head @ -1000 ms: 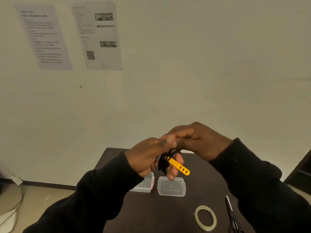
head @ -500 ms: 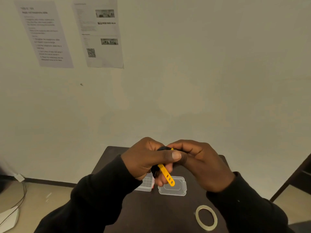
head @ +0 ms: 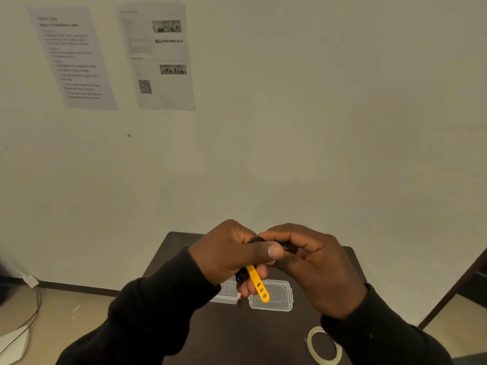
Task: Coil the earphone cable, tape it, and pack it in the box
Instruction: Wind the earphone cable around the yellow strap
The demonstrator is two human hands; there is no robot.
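Over on the far left edge of the frame, low down, we've got some cables (head: 25,322) trailing across the floor next to something white. Up in the upper left, two printed sheets (head: 75,57) are stuck on the wall, and the right-hand one has a QR code (head: 145,86) on it; the text is too blurry to read.

Moving toward the centre bottom, our left hand (head: 226,255) is up over the dark counter (head: 263,335), its fingers (head: 250,284) curled round the coiled black earphone cable (head: 241,276), thumb stretched flat across the top toward the other hand. A yellow strap (head: 258,284) with holes in it hangs down out of that grip, pointing to the lower right.

Just under the left hand, on the counter, sits the clear plastic box (head: 228,295), mostly hidden by the hand. Right beside it is the clear lid (head: 276,299), lying flat, with the strap's tip hanging in front of it.

Then our right hand (head: 316,267) meets the left, fingers bent and pinching the top end of the cable bundle, a bit of black showing between the two hands.

Lower right, a roll of clear tape (head: 312,349) lies flat on the counter, partly covered by our right sleeve (head: 382,338).
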